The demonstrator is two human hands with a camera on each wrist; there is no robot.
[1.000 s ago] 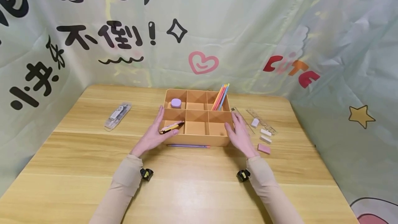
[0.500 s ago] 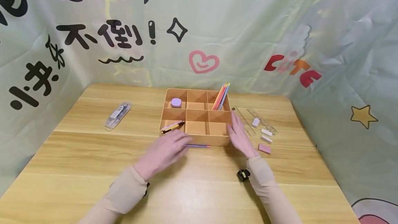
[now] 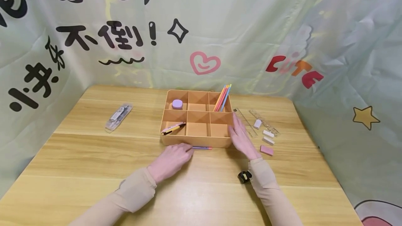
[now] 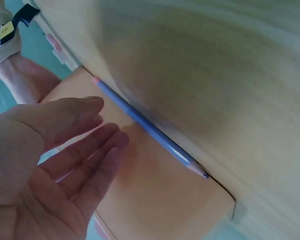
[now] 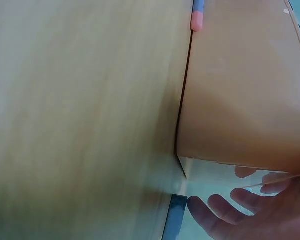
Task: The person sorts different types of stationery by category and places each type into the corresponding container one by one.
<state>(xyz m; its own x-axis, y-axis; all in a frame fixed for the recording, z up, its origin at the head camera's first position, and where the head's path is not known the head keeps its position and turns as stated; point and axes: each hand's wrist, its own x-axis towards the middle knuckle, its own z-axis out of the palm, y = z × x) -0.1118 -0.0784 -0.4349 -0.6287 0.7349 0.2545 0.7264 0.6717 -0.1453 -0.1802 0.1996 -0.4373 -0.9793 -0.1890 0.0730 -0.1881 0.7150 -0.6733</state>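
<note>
A tan six-compartment organizer box [image 3: 216, 143] sits on the table. Along the foot of its front wall lies a purple pencil [image 4: 145, 125] with a pink eraser end. My left hand [image 3: 171, 159] is over the pencil's left part in the head view. In the left wrist view its fingers are loosely bent, thumb apart, with nothing between them and a gap to the pencil. My right hand [image 3: 242, 138] rests against the box's right side, fingers extended. Two pens [image 3: 173, 128] lie in the front left compartment, a purple lidded item [image 3: 177, 104] behind them, and colored pencils [image 3: 222, 98] stand back right.
Right of the box lie two clear rulers [image 3: 264, 123], several white erasers [image 3: 268, 134] and a pink eraser [image 3: 266, 150]. A clear plastic pack [image 3: 118, 117] is at the left of the wooden table [image 3: 201, 191]. Printed cloth [image 3: 251, 37] hangs behind.
My left hand has left the box's left side and come down and right to the pencil at the front. My right hand stays at the box's right side.
</note>
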